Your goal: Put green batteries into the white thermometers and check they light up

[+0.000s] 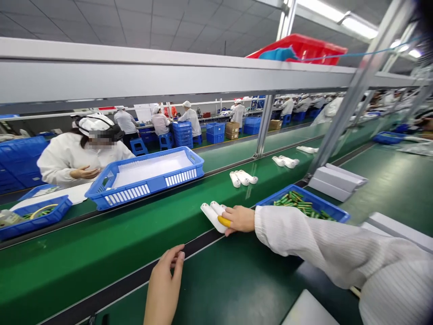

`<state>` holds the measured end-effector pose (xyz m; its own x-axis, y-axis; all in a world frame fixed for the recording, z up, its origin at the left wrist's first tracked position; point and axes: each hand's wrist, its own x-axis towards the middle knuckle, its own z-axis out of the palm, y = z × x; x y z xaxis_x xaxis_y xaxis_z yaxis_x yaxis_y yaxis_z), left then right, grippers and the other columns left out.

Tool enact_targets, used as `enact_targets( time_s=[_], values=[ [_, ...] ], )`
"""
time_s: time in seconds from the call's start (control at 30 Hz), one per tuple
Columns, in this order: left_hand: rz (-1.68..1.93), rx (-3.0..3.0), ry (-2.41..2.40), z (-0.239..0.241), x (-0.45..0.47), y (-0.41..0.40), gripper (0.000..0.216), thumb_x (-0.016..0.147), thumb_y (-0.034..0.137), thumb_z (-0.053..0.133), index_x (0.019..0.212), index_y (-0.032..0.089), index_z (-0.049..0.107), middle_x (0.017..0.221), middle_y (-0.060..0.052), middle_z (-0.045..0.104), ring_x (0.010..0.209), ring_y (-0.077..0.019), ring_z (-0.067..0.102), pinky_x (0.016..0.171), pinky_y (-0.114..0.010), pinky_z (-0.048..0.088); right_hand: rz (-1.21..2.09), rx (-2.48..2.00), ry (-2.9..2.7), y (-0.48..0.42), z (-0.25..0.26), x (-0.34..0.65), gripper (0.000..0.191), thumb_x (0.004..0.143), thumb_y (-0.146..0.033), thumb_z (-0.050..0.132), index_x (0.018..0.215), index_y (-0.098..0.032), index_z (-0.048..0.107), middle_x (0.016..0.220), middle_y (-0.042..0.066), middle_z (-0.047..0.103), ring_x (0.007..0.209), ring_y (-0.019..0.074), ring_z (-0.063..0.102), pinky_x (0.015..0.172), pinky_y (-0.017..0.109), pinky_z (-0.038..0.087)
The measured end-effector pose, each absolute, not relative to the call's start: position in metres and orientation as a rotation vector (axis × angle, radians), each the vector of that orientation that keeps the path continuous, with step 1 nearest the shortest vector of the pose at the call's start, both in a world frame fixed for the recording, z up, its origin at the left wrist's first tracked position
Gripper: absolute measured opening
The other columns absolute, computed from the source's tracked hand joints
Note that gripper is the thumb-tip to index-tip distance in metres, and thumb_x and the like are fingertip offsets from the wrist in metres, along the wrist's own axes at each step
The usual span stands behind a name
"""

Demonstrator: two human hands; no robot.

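Note:
My right hand (238, 219), in a white sleeve with a yellow finger cot, grips a bundle of white tubes (213, 214) lying on the green conveyor belt (101, 243). My left hand (164, 284) rests empty on the belt's near edge, fingers together and slightly curled. More white tube bundles (242, 178) (286, 161) (307, 149) lie spaced along the belt further right. Just behind my right forearm, a blue tray (333, 213) holds green cylinders (297, 203).
A large blue basket (149, 186) sits across the belt in front of a seated worker in white (76, 155). White boxes (336, 180) lie right of the tray. Metal frame posts (352, 95) rise from the bench. More workers and blue crates fill the background.

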<state>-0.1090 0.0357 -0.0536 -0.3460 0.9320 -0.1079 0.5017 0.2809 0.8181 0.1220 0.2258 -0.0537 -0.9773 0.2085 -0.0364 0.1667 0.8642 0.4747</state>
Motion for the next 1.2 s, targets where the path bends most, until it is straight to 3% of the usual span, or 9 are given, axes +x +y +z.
enact_targets(
  time_s=[0.2, 0.37, 0.53, 0.7, 0.87, 0.93, 1.07, 1.2],
  values=[
    [0.970, 1.224, 1.930, -0.055, -0.107, 0.036, 0.060, 0.075, 0.066, 0.040, 0.114, 0.024, 0.060, 0.116, -0.008, 0.063, 0.107, -0.0286, 0.057, 0.087, -0.039, 0.047, 0.801, 0.393, 2.999, 0.171, -0.074, 0.189, 0.052, 0.087, -0.058, 0.045, 0.098, -0.011, 0.062, 0.080, 0.008, 0.056, 0.071, 0.0182, 0.049, 0.047, 0.027, 0.033],
    [0.940, 1.222, 1.900, -0.051, -0.105, 0.033, 0.065, 0.073, 0.068, 0.041, 0.116, 0.023, 0.058, 0.115, -0.008, 0.063, 0.108, -0.0288, 0.056, 0.087, -0.038, 0.047, 0.747, 0.441, 2.972, 0.162, -0.089, 0.212, 0.043, 0.086, -0.053, 0.051, 0.076, -0.014, 0.064, 0.082, 0.008, 0.060, 0.070, 0.0174, 0.049, 0.046, 0.025, 0.030],
    [0.917, 1.223, 1.904, -0.051, -0.104, 0.033, 0.067, 0.071, 0.069, 0.041, 0.117, 0.023, 0.058, 0.121, -0.008, 0.059, 0.110, -0.0298, 0.054, 0.087, -0.039, 0.047, 0.656, 0.344, 2.959, 0.152, -0.092, 0.215, 0.034, 0.088, -0.044, 0.053, 0.072, -0.017, 0.065, 0.082, 0.007, 0.061, 0.068, 0.0170, 0.050, 0.047, 0.025, 0.028],
    [0.920, 1.207, 1.869, -0.047, -0.100, 0.033, 0.070, 0.071, 0.070, 0.040, 0.117, 0.021, 0.059, 0.121, -0.010, 0.060, 0.111, -0.0304, 0.055, 0.088, -0.039, 0.047, 0.439, 0.590, 2.874, 0.162, -0.058, 0.205, 0.046, 0.088, -0.055, 0.047, 0.079, -0.014, 0.065, 0.083, 0.009, 0.061, 0.072, 0.0194, 0.053, 0.055, 0.029, 0.037],
    [0.872, 1.179, 1.827, -0.043, -0.100, 0.034, 0.066, 0.075, 0.067, 0.039, 0.118, 0.020, 0.059, 0.122, -0.010, 0.060, 0.113, -0.0298, 0.054, 0.088, -0.038, 0.048, 0.393, 1.099, 2.765, 0.239, -0.025, 0.183, 0.028, 0.092, -0.033, 0.048, 0.100, -0.011, 0.063, 0.098, 0.014, 0.060, 0.090, 0.0247, 0.057, 0.068, 0.033, 0.043],
    [0.868, 1.174, 1.806, -0.046, -0.104, 0.035, 0.064, 0.077, 0.065, 0.041, 0.117, 0.020, 0.060, 0.122, -0.010, 0.060, 0.111, -0.0293, 0.055, 0.087, -0.036, 0.049, 0.366, 1.231, 2.710, 0.281, -0.025, 0.177, 0.028, 0.087, -0.030, 0.056, 0.108, -0.013, 0.061, 0.104, 0.014, 0.058, 0.097, 0.0264, 0.057, 0.072, 0.033, 0.045],
    [0.876, 1.204, 1.760, -0.060, -0.114, 0.040, 0.056, 0.080, 0.060, 0.044, 0.114, 0.021, 0.063, 0.120, -0.009, 0.062, 0.105, -0.0284, 0.060, 0.080, -0.032, 0.052, 0.276, 1.413, 2.599, 0.351, -0.041, 0.166, 0.049, 0.082, -0.030, 0.064, 0.127, -0.016, 0.049, 0.118, 0.013, 0.054, 0.099, 0.0246, 0.058, 0.078, 0.036, 0.049],
    [0.852, 1.256, 1.746, -0.076, -0.122, 0.045, 0.052, 0.082, 0.057, 0.041, 0.113, 0.022, 0.064, 0.123, -0.008, 0.060, 0.103, -0.0269, 0.061, 0.081, -0.031, 0.052, 0.190, 1.371, 2.600, 0.380, -0.063, 0.152, 0.041, 0.087, -0.031, 0.060, 0.123, -0.016, 0.050, 0.126, 0.010, 0.050, 0.105, 0.0231, 0.055, 0.086, 0.043, 0.048]
  ],
)
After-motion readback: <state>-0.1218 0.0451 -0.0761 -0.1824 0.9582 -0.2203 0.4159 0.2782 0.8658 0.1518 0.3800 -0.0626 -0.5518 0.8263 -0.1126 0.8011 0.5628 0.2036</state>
